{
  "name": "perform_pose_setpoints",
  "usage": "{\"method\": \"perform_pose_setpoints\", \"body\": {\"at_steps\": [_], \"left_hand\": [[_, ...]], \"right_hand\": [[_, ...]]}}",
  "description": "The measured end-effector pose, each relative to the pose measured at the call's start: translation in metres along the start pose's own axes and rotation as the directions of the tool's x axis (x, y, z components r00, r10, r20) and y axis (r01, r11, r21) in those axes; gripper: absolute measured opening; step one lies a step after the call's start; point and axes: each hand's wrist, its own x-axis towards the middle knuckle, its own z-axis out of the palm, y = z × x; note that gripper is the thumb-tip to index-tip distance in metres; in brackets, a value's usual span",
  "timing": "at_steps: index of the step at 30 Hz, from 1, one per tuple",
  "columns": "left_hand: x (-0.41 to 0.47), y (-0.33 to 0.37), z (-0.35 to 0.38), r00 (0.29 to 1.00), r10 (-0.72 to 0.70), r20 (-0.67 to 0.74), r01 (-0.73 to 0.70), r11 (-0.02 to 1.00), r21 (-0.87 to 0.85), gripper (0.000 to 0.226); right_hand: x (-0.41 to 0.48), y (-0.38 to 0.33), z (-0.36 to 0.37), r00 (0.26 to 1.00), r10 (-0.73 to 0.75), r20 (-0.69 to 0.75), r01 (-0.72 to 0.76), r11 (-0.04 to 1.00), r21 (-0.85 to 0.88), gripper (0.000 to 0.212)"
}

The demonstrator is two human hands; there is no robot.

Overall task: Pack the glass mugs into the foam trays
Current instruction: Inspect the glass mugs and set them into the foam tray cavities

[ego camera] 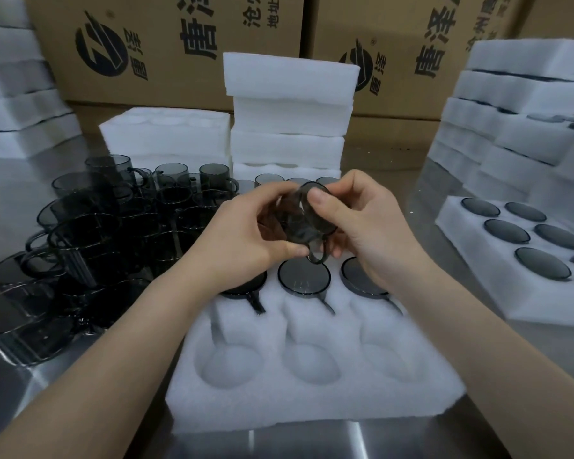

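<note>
The front tray [315, 402] lies on the table [395, 440] straight before the person. Its nearest row has three empty pockets. The row behind holds three mugs, base up, each with its handle sunk in a slot toward the person; the left one [246, 288] is partly hidden by the wrist, while the middle one [304, 276] and the right one [358, 276] show more. Further back, past the hands, three more dark rims [269, 178] show at the foot of the centre foam stack [289, 111]; whether they sit in the same tray cannot be told.

A second tray [497, 293] lies to the right, its visible pockets filled with mugs base up. Loose mugs [113, 226] crowd the table on the left, some stacked on others.

Both bare hands hold one mug [295, 223] in the air above the front tray's filled row. The mug is tilted on its side, its handle hanging down toward the person. The left grip [246, 233] curls round its left side, thumb near the handle. The right grip [368, 226] curls round its right side, thumb laid on top by the rim.

Taller foam stacks [511, 111] and cardboard boxes [166, 44] stand behind.
</note>
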Motion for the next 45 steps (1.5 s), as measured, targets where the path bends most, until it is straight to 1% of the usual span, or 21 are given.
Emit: {"method": "perform_pose_setpoints", "body": {"at_steps": [3,4,6,8,10,11,13,14,15,18,20,22,25,28,31,34,36,39,40,43,45], "left_hand": [[-0.0004,0.0009,0.0013,1.0,-0.018,0.003,0.018,1.0,-0.005,0.063],[-0.0003,0.0015,0.0019,1.0,-0.027,-0.004,0.027,1.0,-0.012,0.063],[0.0,0.0021,0.0023,0.998,-0.038,-0.054,0.035,0.998,-0.05,0.061],[0.0005,0.0025,0.001,0.987,-0.053,-0.149,0.037,0.994,-0.107,0.056],[0.0009,0.0027,-0.0012,0.971,-0.063,-0.23,0.029,0.989,-0.148,0.056],[0.0008,0.0029,-0.0018,0.967,-0.062,-0.246,0.022,0.987,-0.159,0.059],[0.0,0.0032,-0.0016,0.97,-0.051,-0.236,0.013,0.987,-0.16,0.069],[-0.0006,0.0035,-0.0015,0.975,-0.042,-0.219,0.008,0.988,-0.154,0.071],[-0.001,0.004,-0.0013,0.98,-0.035,-0.198,0.006,0.99,-0.143,0.072],[-0.0018,0.0031,-0.0009,0.991,-0.027,-0.127,0.009,0.99,-0.142,0.072],[-0.0017,0.0027,-0.0004,0.994,-0.036,-0.102,0.02,0.987,-0.157,0.064],[-0.0014,0.0028,0.0,0.994,-0.05,-0.096,0.035,0.986,-0.16,0.055],[-0.0012,0.002,-0.0004,0.992,-0.078,-0.099,0.063,0.986,-0.153,0.05],[-0.0016,0.0021,-0.002,0.985,-0.123,-0.121,0.108,0.987,-0.122,0.05],[-0.0026,0.0028,-0.0014,0.982,-0.152,-0.113,0.14,0.984,-0.109,0.046],[-0.0038,0.0039,0.0002,0.981,-0.172,-0.084,0.161,0.979,-0.127,0.049],[-0.004,0.0045,0.0009,0.984,-0.168,-0.064,0.159,0.978,-0.137,0.046],[-0.0036,0.0056,0.0002,0.987,-0.155,-0.035,0.148,0.976,-0.157,0.039],[-0.0032,0.005,-0.0001,0.987,-0.155,-0.03,0.149,0.978,-0.146,0.041],[-0.0023,0.0028,-0.0004,0.987,-0.151,-0.046,0.145,0.983,-0.113,0.057],[-0.0024,0.0031,-0.0005,0.987,-0.138,-0.082,0.129,0.985,-0.113,0.057]], "right_hand": [[0.0009,0.0008,-0.0007,0.996,-0.016,-0.084,0.013,1.0,-0.025,0.03],[0.0009,0.0001,-0.0006,0.996,0.0,-0.089,-0.001,1.0,-0.003,0.029],[0.0003,-0.0026,0.0,0.998,0.052,-0.044,-0.046,0.992,0.12,0.024],[-0.0001,-0.0048,0.0008,0.995,0.094,0.022,-0.096,0.959,0.265,0.016],[-0.0007,-0.0046,0.0015,0.988,0.123,0.092,-0.145,0.947,0.287,0.025],[-0.001,-0.0039,0.002,0.983,0.13,0.132,-0.158,0.96,0.232,0.028],[-0.0025,-0.003,0.004,0.973,0.119,0.2,-0.133,0.99,0.055,0.029],[-0.0032,-0.0032,0.005,0.97,0.109,0.218,-0.112,0.994,0.001,0.028],[-0.0037,-0.0036,0.0053,0.969,0.097,0.225,-0.099,0.995,-0.006,0.028],[-0.0037,-0.0056,0.0021,0.968,0.104,0.228,-0.133,0.985,0.114,0.03],[-0.0025,-0.0056,-0.0004,0.963,0.128,0.238,-0.17,0.972,0.164,0.032],[-0.0011,-0.0046,-0.0024,0.956,0.137,0.26,-0.191,0.962,0.196,0.029],[-0.0011,-0.0042,-0.004,0.943,0.125,0.308,-0.206,0.947,0.246,0.024],[-0.003,-0.0031,-0.0024,0.939,0.06,0.34,-0.173,0.934,0.313,0.024],[-0.0053,-0.0024,0.0004,0.953,-0.025,0.303,-0.068,0.954,0.293,0.024],[-0.0058,-0.0026,0.0021,0.966,-0.086,0.245,0.037,0.98,0.198,0.025],[-0.0054,-0.0027,0.0024,0.97,-0.104,0.219,0.072,0.986,0.15,0.025],[-0.0039,-0.0037,0.001,0.969,-0.082,0.234,0.045,0.986,0.158,0.026],[-0.0035,-0.0041,0.0007,0.968,-0.067,0.242,0.025,0.984,0.174,0.028],[-0.0032,-0.0049,0.0011,0.97,-0.026,0.242,-0.029,0.974,0.223,0.033],[-0.0034,-0.0057,0.0022,0.972,0.006,0.236,-0.062,0.971,0.229,0.035]]}}
